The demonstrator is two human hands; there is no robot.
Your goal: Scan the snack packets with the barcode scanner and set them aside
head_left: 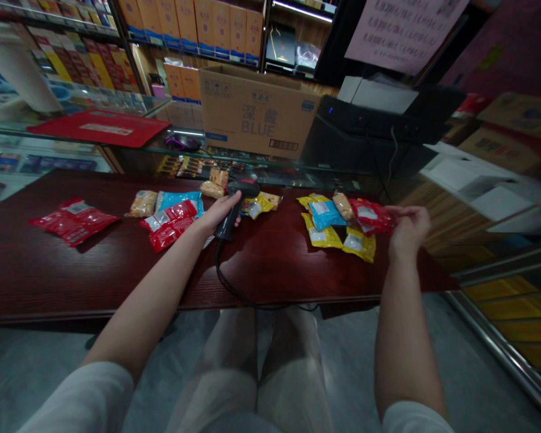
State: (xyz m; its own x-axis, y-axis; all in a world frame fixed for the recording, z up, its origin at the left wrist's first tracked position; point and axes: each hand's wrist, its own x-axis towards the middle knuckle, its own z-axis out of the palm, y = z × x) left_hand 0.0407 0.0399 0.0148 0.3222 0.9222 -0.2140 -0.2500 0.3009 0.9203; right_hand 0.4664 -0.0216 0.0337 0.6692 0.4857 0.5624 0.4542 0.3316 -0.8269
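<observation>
Both grips are narrow: the left hand (220, 213) is wrapped around the handle of a black scanner (226, 228), its head reaching out over the table (279, 264), while the fingertips of the right hand (410, 226) close on the right end of a shiny red packet (368, 214). Whether that packet is lifted or rests against its neighbours, blur leaves unclear.

Nearest, below the table's front edge, are the person's pale trousers (295, 361). A black cable (220, 275) runs from the scanner toward that edge. On the right half of the table lie yellow packets (359, 243), with a blue packet (325, 214) among them and a wrapped snack (343, 206) touching the held one. Around the scanner's head are a small yellow packet (258, 206) and wrapped bars (213, 189). Left of these sit crinkled red packaging (171, 225), a light-blue packet (184, 199) and a wrapped biscuit (143, 203); well apart, farther left, lies a lone red packet (75, 221).

Judging by the layout, the handling looks partway along: packets are split between right, middle and left, and the held one is not yet let go. Which are done and which are left cannot be told.

Beyond, a glass display case (288, 173) carries a red mat (101, 128), a mouse (183, 141) and a carton (256, 114), before shelved orange boxes (205, 27).
</observation>
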